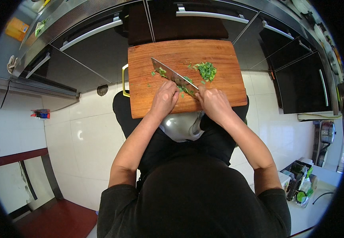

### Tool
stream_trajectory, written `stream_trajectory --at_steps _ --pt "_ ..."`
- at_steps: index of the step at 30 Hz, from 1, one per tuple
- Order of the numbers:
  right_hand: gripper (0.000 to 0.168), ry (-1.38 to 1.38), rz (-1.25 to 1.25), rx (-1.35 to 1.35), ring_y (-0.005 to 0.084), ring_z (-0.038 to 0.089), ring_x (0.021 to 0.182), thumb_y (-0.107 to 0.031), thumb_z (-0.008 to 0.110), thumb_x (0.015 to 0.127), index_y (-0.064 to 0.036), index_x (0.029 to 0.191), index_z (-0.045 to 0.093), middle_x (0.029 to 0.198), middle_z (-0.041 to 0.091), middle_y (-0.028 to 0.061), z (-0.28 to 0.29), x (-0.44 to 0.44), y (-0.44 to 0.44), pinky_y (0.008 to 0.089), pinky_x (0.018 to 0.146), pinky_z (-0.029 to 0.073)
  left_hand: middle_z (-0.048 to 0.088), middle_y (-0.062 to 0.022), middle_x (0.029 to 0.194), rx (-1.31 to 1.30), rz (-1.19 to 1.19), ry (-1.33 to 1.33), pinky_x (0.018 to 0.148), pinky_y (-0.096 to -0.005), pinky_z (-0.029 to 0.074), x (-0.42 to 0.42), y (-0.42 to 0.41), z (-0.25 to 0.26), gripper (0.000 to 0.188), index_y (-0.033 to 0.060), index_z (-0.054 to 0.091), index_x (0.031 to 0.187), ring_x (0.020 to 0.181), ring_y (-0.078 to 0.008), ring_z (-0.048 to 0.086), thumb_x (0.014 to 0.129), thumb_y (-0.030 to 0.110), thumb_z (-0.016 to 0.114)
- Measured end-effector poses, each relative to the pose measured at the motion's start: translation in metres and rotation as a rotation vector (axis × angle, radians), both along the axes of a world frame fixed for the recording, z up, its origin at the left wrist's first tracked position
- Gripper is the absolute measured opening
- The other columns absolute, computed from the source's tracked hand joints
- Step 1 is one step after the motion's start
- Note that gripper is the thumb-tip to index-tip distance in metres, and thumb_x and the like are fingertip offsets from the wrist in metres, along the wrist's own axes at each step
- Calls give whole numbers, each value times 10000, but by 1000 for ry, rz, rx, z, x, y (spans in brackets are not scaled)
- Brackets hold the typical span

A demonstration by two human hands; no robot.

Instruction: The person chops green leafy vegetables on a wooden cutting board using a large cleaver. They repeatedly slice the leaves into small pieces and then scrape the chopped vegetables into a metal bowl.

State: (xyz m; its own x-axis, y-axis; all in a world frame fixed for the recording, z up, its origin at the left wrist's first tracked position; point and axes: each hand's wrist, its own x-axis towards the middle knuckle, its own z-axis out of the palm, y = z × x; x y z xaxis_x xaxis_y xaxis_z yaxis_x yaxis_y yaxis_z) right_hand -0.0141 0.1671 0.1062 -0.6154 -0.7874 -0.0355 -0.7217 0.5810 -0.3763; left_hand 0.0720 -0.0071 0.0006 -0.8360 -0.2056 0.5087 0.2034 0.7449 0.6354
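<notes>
A wooden cutting board [148,101] rests across my lap. My right hand [213,101] grips the handle of a cleaver [175,73], whose broad blade slants over the board toward the upper left. Curled fingers of my left hand [165,96] press on cut leafy greens [185,89] close beside the blade; the fingertips are partly hidden. Some bits [161,72] lie by the far end of the blade. A small heap of chopped greens [207,71] sits on the right half of the board, apart from both hands.
Beneath the board's near edge, a shiny metal bowl or pot [178,126] shows between my legs. A yellow-green handle [125,80] sticks out at the board's left side. Dark cabinets [88,59] stand ahead. On the lower right is a tray of packaged goods [300,183].
</notes>
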Motion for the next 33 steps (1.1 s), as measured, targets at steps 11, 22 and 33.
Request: stream_trajectory --at_steps 11,22,33 --pt "225 -10 -25 -111 465 629 742 -213 574 952 6 916 603 749 641 267 -28 -12 -23 544 683 491 594 -150 868 -41 -17 14 760 -410 491 3 -1 5 112 -18 615 823 861 -345 592 740 -46 684" --pt "226 -10 12 41 472 622 708 -218 587 950 -4 881 566 691 619 271 1 2 2 553 634 481 605 -152 879 4 -2 0 751 -405 500 5 -2 1 102 -20 609 812 856 -341 604 748 -55 680" --pt "165 -34 17 22 444 660 775 -147 548 911 7 929 604 779 660 268 -14 3 -25 539 695 507 600 -147 856 -10 -3 -34 742 -408 497 5 -2 3 95 -14 608 806 849 -340 602 751 -48 679"
